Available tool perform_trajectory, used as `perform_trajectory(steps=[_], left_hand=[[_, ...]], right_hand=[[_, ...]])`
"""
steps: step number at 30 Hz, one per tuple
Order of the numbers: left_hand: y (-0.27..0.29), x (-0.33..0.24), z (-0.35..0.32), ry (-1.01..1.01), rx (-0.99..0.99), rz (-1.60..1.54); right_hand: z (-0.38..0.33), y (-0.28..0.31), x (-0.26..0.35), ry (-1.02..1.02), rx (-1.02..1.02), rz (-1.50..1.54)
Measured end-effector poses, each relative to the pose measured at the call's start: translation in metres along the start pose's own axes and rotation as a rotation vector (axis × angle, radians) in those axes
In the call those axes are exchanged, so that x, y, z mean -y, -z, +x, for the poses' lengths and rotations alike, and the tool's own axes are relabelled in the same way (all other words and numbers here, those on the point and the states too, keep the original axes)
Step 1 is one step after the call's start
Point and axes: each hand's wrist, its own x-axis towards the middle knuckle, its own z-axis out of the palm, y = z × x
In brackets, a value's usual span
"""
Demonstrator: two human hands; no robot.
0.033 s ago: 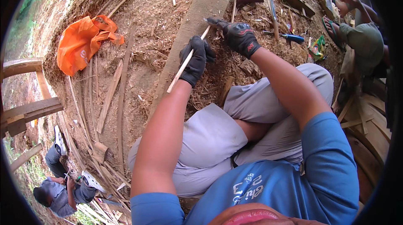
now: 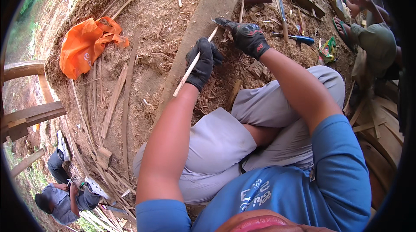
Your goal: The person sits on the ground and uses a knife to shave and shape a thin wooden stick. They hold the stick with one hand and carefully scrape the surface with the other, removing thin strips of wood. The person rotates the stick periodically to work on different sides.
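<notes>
- Near the upper middle of the frame, the left hand [image 2: 203, 62], in a black glove, is closed around a thin pale stick [image 2: 193, 63] that slants from lower left to upper right.
- Just right of it, the right hand [image 2: 249, 38], also gloved in black, grips a knife [image 2: 222, 22] whose blade meets the stick's upper end.
- Under both hands lies a long flat plank [image 2: 203, 19], running toward the top of the frame over wood shavings.
- To the upper right, a blue-handled tool [image 2: 299, 38] lies on the ground, near another person's sandalled foot [image 2: 342, 30].
- At the upper left, an orange plastic bag [image 2: 84, 43] lies crumpled on the dirt.
- Along the lower left, thin wood strips [image 2: 110, 106] lie scattered.
</notes>
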Motion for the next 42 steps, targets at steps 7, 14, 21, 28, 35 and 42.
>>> perform_trajectory(steps=[7, 14, 21, 28, 35, 42], left_hand=[[0.009, 0.005, 0.002, 0.032, 0.019, -0.058], [0.008, 0.003, 0.000, 0.010, -0.041, 0.000], [0.006, -0.007, -0.004, 0.008, -0.078, 0.099], [0.009, 0.005, 0.002, -0.004, -0.119, 0.085], [0.011, 0.013, 0.006, -0.085, -0.126, 0.231], [0.008, 0.015, 0.006, -0.112, -0.129, 0.276]], right_hand=[[0.005, 0.013, 0.023, -0.132, 0.180, -0.086], [0.001, 0.003, 0.027, -0.091, 0.105, -0.061], [0.002, 0.003, 0.023, -0.075, 0.031, 0.065], [-0.003, 0.003, 0.035, -0.042, 0.068, -0.003], [-0.005, -0.002, 0.035, 0.007, 0.052, -0.040], [-0.005, -0.022, 0.021, 0.061, -0.104, -0.036]])
